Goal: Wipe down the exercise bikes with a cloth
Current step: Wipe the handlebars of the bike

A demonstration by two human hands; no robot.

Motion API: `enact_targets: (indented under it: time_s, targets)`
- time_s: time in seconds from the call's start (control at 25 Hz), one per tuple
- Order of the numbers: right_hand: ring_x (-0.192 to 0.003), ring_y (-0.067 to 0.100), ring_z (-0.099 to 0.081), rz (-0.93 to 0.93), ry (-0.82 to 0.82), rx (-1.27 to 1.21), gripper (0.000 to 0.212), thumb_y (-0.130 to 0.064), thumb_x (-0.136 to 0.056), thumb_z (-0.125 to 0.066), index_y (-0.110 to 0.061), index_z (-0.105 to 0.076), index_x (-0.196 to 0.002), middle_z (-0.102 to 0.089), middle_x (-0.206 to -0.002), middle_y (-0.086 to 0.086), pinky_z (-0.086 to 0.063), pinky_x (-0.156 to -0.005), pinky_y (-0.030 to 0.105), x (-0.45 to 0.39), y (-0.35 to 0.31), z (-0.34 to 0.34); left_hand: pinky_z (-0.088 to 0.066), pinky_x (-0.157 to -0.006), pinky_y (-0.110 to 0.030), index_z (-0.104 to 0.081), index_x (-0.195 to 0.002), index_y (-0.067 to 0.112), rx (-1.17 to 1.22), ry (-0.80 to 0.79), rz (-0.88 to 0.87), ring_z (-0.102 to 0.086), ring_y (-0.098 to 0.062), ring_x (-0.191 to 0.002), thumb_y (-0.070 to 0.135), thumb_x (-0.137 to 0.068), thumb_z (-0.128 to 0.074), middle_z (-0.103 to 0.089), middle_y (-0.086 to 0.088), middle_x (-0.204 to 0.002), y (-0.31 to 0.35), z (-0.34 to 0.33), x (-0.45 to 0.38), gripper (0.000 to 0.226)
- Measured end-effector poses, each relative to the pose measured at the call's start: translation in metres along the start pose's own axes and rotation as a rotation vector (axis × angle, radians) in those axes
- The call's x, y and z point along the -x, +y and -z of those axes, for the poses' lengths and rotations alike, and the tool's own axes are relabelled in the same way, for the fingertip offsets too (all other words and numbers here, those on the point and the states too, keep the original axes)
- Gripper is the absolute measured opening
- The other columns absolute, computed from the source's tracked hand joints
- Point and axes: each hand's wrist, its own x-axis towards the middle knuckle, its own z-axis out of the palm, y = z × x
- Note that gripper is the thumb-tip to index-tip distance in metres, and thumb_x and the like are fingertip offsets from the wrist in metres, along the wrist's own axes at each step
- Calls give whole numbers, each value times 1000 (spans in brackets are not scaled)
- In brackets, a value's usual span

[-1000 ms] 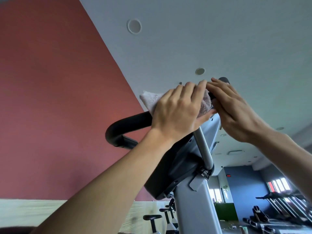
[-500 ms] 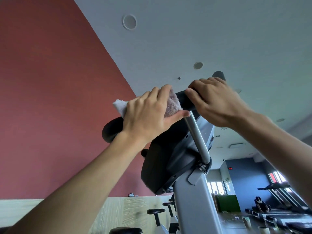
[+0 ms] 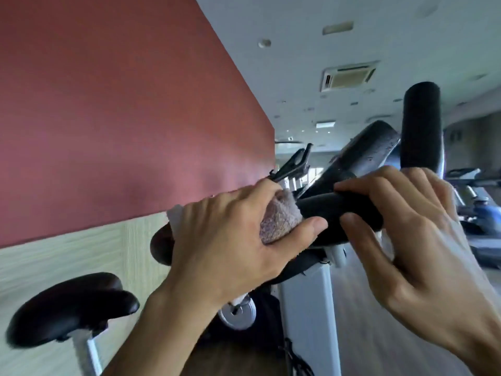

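Pinkish terry cloth (image 3: 280, 219) is bunched under my left hand (image 3: 233, 234), fingers over it and thumb beneath, wrapped round the black foam handlebar (image 3: 336, 210) of the exercise bike (image 3: 306, 291). Just beside it, my right hand (image 3: 414, 240) curls round the same bar, fingers on top and thumb under. Below left I see a black saddle (image 3: 73, 310) on its post. Beyond my hands an upright black grip (image 3: 421, 126) rises beside the console (image 3: 363, 150). Farther back stand a red wall (image 3: 113, 99), blurred machines (image 3: 474, 202) and a ceiling vent (image 3: 348, 76).
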Motion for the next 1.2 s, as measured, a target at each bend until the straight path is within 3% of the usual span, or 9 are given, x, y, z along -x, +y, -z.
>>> enact_targets:
  time_s: [0.12, 0.28, 0.44, 0.6, 0.68, 0.8, 0.92, 1.04, 1.2]
  targets:
    - [-95, 29, -51, -66, -156, 1, 37, -29, -94, -50, -6, -64, -120, -59, -106, 3, -28, -104, 34, -4, -7, 14, -27, -55, -27, -70, -94, 27, 81, -82, 54, -62, -9, -65, 77, -92, -39, -67, 12, -72, 1, 6, -2, 58]
    - [-116, 34, -53, -58, -449, -64, 49, -20, -96, -54, 0, -53, -140, -58, -130, 11, -34, -113, 41, -18, -2, 55, -53, -64, -34, -72, -100, 19, 230, -260, 90, -70, -14, -78, 70, -94, -48, -75, 8, -87, -4, 22, -23, 57]
    - [-142, 38, -39, -144, -456, -46, 52, -18, -98, -51, 4, -46, -145, -49, -146, 20, -33, -115, 58, -46, 32, 91, -56, -70, -41, -66, -109, 18, 483, -420, 215, -68, -17, -85, 68, -93, -53, -71, 6, -94, 3, 32, -73, 54]
    - [-155, 29, -20, -136, -593, 18, 57, -7, -97, -53, -2, -39, -152, -36, -160, 13, -25, -120, 59, -62, 67, 101, -55, -85, -45, -50, -136, 13, 659, -813, 139, -66, -19, -106, 63, -97, -49, -62, 1, -123, 63, -1, -112, 63]
    - [-156, 23, -15, -132, -633, 5, 67, 2, -92, -57, -6, -37, -155, -32, -163, 8, -18, -124, 55, -59, 71, 104, -49, -84, -40, -57, -130, 17, 515, -774, 37, -66, -20, -106, 66, -100, -34, -65, 0, -120, 81, -8, -99, 62]
    - [-157, 25, -10, -130, -624, -23, 68, 2, -90, -56, -5, -37, -154, -28, -165, 10, -13, -127, 51, -57, 66, 102, -21, -72, -25, -68, -116, 20, 313, -588, 47, -68, -20, -96, 59, -101, -28, -72, 0, -104, 58, 6, -76, 58]
    - [-157, 29, -11, -115, -598, -89, 57, 1, -92, -50, -3, -45, -149, -33, -162, 13, -13, -127, 48, -54, 60, 96, -34, -73, -32, -69, -102, 16, 188, -592, 182, -67, -24, -84, 57, -102, -23, -71, -4, -91, 60, 6, -69, 62]
    - [-156, 30, -17, -125, -548, -173, 48, 1, -96, -42, -1, -53, -142, -45, -155, 12, -19, -126, 49, -53, 63, 91, -45, -70, -44, -64, -82, 10, 68, -485, 125, -61, -31, -71, 54, -104, -34, -66, -10, -75, 103, -13, -76, 57]
    - [-155, 28, -21, -121, -518, -176, 61, 17, -85, -45, -2, -54, -142, -46, -155, 9, -19, -125, 53, -51, 68, 91, -49, -79, -39, -69, -103, 7, 303, -388, -45, -64, -26, -82, 50, -106, -37, -69, -7, -89, 68, -8, -60, 54]
